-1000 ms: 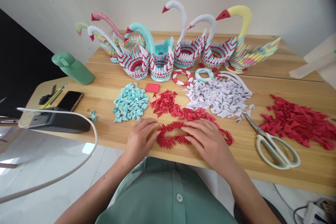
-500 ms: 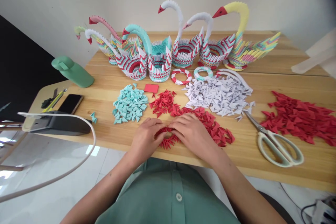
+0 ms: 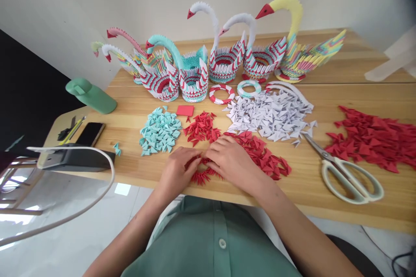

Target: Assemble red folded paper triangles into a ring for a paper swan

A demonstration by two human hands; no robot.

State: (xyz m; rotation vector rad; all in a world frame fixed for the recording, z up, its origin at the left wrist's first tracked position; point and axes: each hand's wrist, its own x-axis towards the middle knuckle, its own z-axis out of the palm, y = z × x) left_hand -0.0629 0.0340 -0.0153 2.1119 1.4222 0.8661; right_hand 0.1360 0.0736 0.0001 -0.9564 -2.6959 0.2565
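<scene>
By the counter's front edge (image 3: 146, 174), a red paper ring (image 3: 200, 178) is seemingly steadied by left hand (image 3: 178, 169) and right hand (image 3: 230, 159), drawn closer together, curled, any pinch hidden.

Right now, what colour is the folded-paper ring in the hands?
The folded-paper ring is red, best seen in the head view.
</scene>
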